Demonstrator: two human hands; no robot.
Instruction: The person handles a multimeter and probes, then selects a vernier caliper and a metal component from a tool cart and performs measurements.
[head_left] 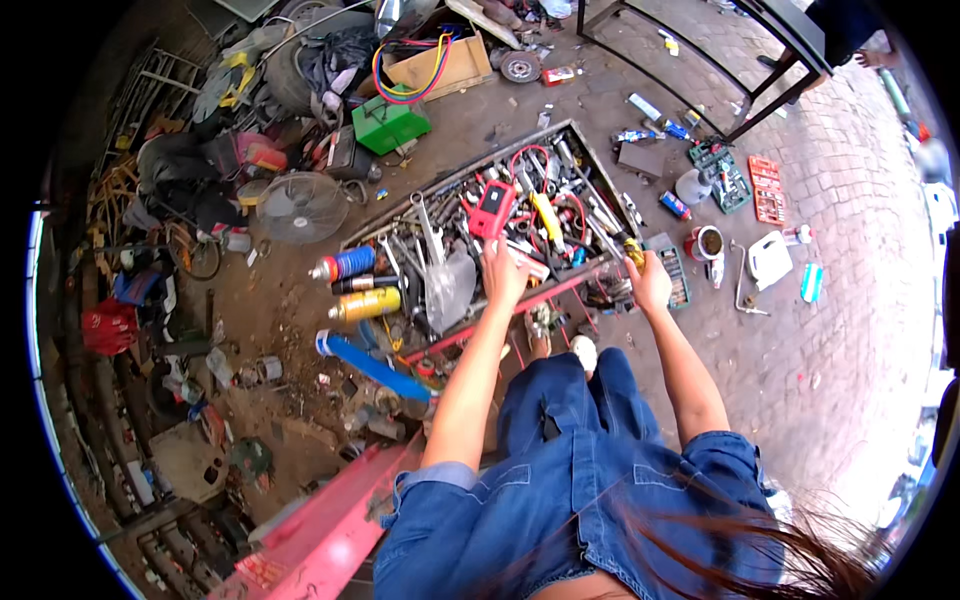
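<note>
My left hand (503, 275) is closed on the lower end of a red handheld meter (491, 209) with a small dark window, raised over a tool tray (582, 137). My right hand (652, 284), at the tray's near right corner, grips a small yellow-and-black object (633, 250); its kind is unclear. Spanners (428, 225) and many other metal tools fill the tray. Between my hands lie a yellow tool (548, 218) and a red cable (530, 150). A clear plastic bag (450, 287) rests on the tools left of my left hand.
Spray cans (365, 304) lie at the tray's left, above a blue tube (375, 366). A green box (390, 124) and fan grille (302, 208) stand beyond. Right are socket sets (766, 188), a tin (704, 243) and a white case (769, 261). Another person (850, 35) is at the far right.
</note>
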